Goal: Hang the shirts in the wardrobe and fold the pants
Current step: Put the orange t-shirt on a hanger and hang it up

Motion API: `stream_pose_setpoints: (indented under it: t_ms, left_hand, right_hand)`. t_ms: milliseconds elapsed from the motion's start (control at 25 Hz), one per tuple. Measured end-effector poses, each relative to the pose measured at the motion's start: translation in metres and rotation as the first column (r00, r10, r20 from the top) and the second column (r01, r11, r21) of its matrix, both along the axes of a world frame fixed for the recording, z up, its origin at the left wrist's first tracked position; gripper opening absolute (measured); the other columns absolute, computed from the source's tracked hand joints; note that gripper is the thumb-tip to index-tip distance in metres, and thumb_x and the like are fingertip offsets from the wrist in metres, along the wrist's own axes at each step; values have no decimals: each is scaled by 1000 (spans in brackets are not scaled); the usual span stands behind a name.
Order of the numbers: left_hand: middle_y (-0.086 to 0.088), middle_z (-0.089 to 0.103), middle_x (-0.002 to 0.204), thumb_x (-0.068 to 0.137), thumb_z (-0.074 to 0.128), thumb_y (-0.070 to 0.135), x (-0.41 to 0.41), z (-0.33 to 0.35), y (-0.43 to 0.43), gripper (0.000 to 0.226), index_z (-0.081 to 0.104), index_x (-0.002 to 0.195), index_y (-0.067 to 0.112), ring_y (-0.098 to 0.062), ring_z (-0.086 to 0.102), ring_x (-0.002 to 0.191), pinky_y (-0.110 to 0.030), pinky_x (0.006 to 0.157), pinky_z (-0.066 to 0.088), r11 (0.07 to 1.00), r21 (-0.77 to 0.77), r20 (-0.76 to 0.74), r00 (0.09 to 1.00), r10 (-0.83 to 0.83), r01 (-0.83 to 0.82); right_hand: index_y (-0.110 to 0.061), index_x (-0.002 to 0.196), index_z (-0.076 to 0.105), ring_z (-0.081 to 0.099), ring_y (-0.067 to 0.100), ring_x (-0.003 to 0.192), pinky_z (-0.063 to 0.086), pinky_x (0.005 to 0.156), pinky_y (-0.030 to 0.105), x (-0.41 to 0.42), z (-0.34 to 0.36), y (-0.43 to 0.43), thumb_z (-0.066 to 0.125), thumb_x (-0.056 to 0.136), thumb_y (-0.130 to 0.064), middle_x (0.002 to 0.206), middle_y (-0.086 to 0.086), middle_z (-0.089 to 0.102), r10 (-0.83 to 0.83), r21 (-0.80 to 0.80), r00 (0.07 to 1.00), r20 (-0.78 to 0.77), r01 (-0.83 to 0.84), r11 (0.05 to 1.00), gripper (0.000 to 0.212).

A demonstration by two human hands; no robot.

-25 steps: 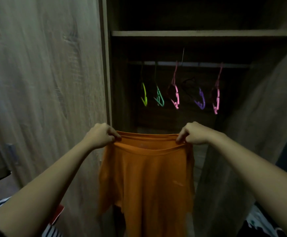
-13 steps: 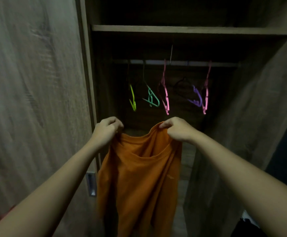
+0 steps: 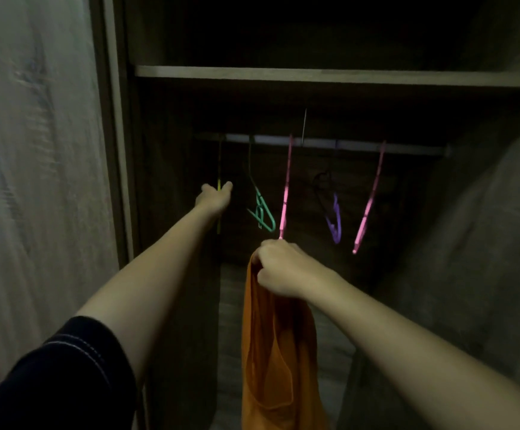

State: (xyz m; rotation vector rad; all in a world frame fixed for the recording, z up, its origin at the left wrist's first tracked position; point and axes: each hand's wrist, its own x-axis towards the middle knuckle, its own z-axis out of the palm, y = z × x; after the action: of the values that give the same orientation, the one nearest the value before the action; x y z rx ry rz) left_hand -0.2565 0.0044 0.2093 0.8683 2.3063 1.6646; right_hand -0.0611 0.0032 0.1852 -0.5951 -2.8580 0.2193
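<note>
**Wood-grain wardrobe open, yellow hanger being fetched for the orange shirt**

Wood-grain wardrobe point(image 3: 283, 72) stands open before me, dim inside, its rail point(image 3: 323, 143) crossing under the shelf. My orange shirt point(image 3: 271, 361) hangs bunched from my right hand point(image 3: 280, 268), fisted tight on its top edge below the rail's middle, kept clear, I judge, so the other hand works freely. Five hangers share the rail: yellow hanger point(image 3: 219, 181) at the left end, then green point(image 3: 261, 212), pink point(image 3: 286, 193), purple point(image 3: 334, 221), pink again. My left hand point(image 3: 215, 197) reaches up, fingers spread narrowly around the yellow one, not yet closed.
</note>
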Motion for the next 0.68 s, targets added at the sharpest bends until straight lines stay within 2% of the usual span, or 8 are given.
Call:
stream_pose_setpoints:
  t_ms: [120, 200, 280, 440, 680]
  left_hand:
    - [-22, 43, 137, 94, 51, 20, -4, 0, 21, 54, 29, 140, 3, -37, 48, 121, -44, 100, 44, 991, -64, -63, 991, 114, -118]
    - [-21, 51, 127, 94, 48, 14, -4, 1, 28, 38, 42, 129, 2, -35, 54, 113, -46, 95, 48, 985, -20, -149, 974, 169, -174]
    - [-19, 54, 120, 95, 45, 12, 0, 5, 28, 30, 48, 123, 2, -33, 56, 108, -45, 91, 50, 980, 17, -194, 960, 200, -200]
    - [-20, 55, 117, 94, 43, 11, 7, 5, 9, 31, 49, 122, 0, -35, 55, 108, -45, 89, 50, 976, 12, -283, 935, 213, -218]
    - [-15, 60, 104, 93, 49, 9, -10, 15, -20, 24, 53, 116, 4, -26, 63, 92, -42, 78, 57, 990, -11, -395, 910, 127, -142]
  right_hand:
    - [-8, 109, 62, 54, 25, 104, 48, 82, 31, 6, 3, 11, 50, 86, -12, 113, 6, 53, 35, 9, 999, -20, -34, 999, 26]
    - [-10, 106, 63, 55, 24, 103, 49, 82, 31, 11, 3, 21, 50, 85, -11, 112, 4, 54, 60, -30, 997, -41, -61, 998, 25]
    - [-12, 105, 64, 55, 22, 104, 50, 83, 30, 16, 2, 25, 48, 83, -9, 113, 3, 54, 72, -79, 996, -57, -77, 994, 27]
    - [-15, 112, 62, 53, 18, 110, 44, 77, 21, 19, 1, 22, 48, 84, -7, 122, 2, 52, 54, -173, 998, -43, -60, 983, 32]
    - [-15, 119, 58, 47, 20, 118, 41, 82, 23, 9, 2, 3, 47, 85, -6, 124, 1, 49, 0, -198, 999, -55, -11, 980, 37]
